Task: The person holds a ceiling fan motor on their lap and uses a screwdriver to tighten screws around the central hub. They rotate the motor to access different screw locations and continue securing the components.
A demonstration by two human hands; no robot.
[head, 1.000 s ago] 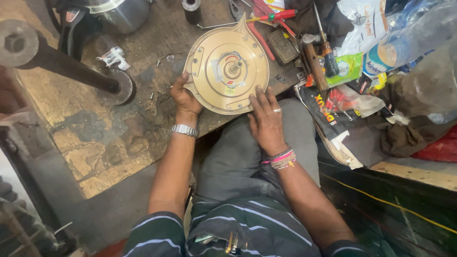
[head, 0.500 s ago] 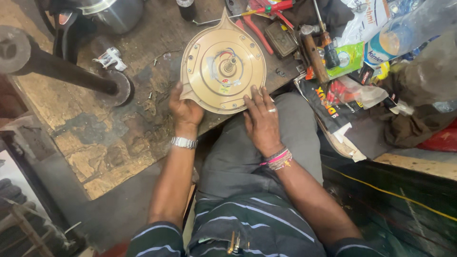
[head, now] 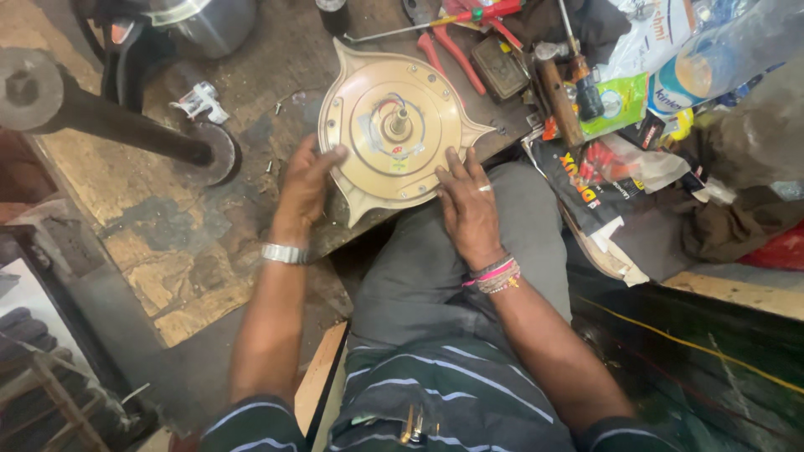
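A round gold-coloured fan motor housing [head: 394, 125] with three pointed lugs and a short centre shaft lies flat on the worn wooden bench [head: 151, 201]. My left hand [head: 303, 182] grips its left rim, thumb on top. My right hand [head: 466, 205] rests on its lower right rim with fingers spread flat over the edge. A metal watch is on my left wrist and coloured bands on my right.
Red-handled pliers [head: 456, 52], a screwdriver [head: 582, 79] and a wooden-handled tool [head: 557, 99] lie behind the housing. Packets and bags [head: 662, 75] pile up at right. A dark metal stand with a round base [head: 109, 125] sits left. A steel pot [head: 209, 21] stands at top.
The housing has been turned slightly on the bench between my hands. Both hands stay on its rim. The view has shifted a little.
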